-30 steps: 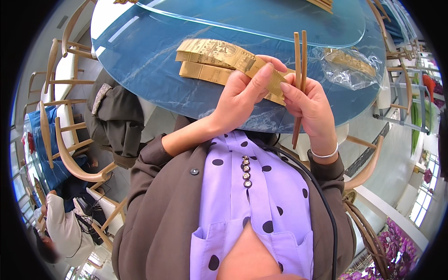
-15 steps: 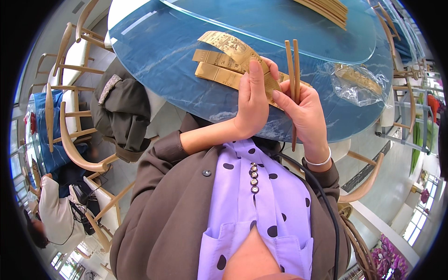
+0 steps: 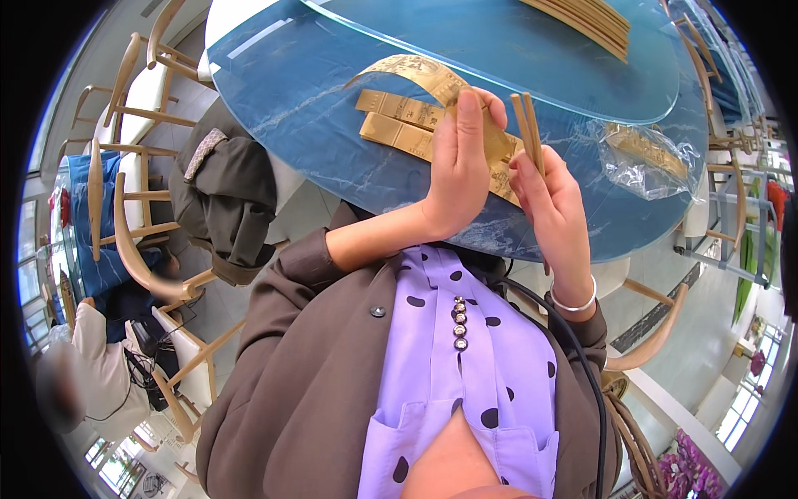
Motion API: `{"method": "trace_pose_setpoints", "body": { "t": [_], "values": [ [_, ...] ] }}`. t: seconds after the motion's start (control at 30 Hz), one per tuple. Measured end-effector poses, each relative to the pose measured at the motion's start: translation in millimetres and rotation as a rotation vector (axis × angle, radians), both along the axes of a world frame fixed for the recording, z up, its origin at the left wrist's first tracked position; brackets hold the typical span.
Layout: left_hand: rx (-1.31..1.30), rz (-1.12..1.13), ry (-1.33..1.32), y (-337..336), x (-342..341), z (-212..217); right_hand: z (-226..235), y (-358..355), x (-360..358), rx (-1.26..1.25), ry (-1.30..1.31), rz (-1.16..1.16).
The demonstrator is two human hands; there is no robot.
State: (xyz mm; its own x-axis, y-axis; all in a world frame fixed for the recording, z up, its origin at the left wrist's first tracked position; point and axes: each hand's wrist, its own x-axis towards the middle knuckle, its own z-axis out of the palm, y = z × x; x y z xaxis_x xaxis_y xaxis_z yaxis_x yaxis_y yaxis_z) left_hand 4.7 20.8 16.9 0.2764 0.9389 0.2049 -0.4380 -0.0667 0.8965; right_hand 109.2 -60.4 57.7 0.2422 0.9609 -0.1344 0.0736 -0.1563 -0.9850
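My left hand (image 3: 461,166) is closed on a gold printed paper chopstick sleeve (image 3: 416,70), whose long free end curves out to the left above the table. In my right hand (image 3: 555,208) is a pair of wooden chopsticks (image 3: 526,125), held nearly upright and side by side; their lower part is mostly hidden behind the hand. The right fingertips are close to the gold paper by the left hand; whether they touch it I cannot tell. Under and behind the left hand, stacks of gold paper sleeves (image 3: 399,109) lie on the blue marbled table (image 3: 291,125).
A glass turntable (image 3: 465,41) bears a pile of wooden chopsticks (image 3: 582,29) at the far side. To the right lies a clear plastic bag (image 3: 648,158) with gold sleeves inside. Wooden chairs stand around, one with a dark jacket (image 3: 229,191). A person in white (image 3: 104,358) is at lower left.
The chopsticks' upper ends have come closer together and sit lower, and my right fingers have shifted on them. The sleeve's free end arches more. The whole view has shifted slightly.
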Motion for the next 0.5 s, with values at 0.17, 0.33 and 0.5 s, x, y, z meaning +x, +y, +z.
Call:
{"method": "trace_pose_setpoints", "body": {
  "t": [0.17, 0.33, 0.5],
  "values": [
    [0.031, 0.052, -0.017, 19.1, -9.2, -1.0, 6.2, -18.7, -5.7, -0.003, -0.214, 0.026],
    [0.017, 0.039, -0.056, 23.8, -9.8, -3.4, 0.8, -23.0, -6.8, -0.099, -0.181, 0.164],
    [0.039, 0.039, -0.019, 22.0, -11.2, 2.9, -2.9, -18.8, -6.8, -0.135, -0.130, 0.238]
  ]
}}
